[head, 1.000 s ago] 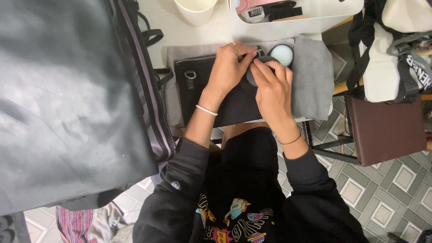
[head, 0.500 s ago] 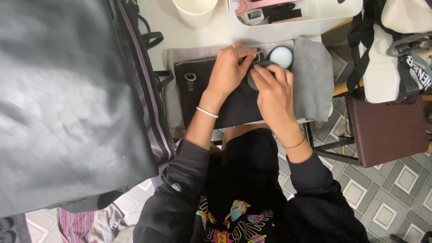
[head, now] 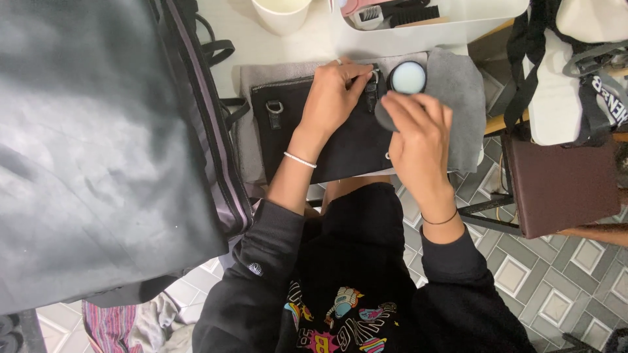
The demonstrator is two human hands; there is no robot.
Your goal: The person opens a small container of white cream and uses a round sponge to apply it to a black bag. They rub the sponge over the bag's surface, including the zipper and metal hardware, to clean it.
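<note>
The right hand (head: 418,134) has pulled back from the black bag (head: 327,131), pinching a grey pad below the open tin (head: 408,77) of pale cream, while the left hand (head: 335,95) presses the bag flat, top centre.

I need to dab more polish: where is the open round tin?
The tin sits on the grey cloth at the table's far edge, just beyond the right hand and right of the black bag.
</note>
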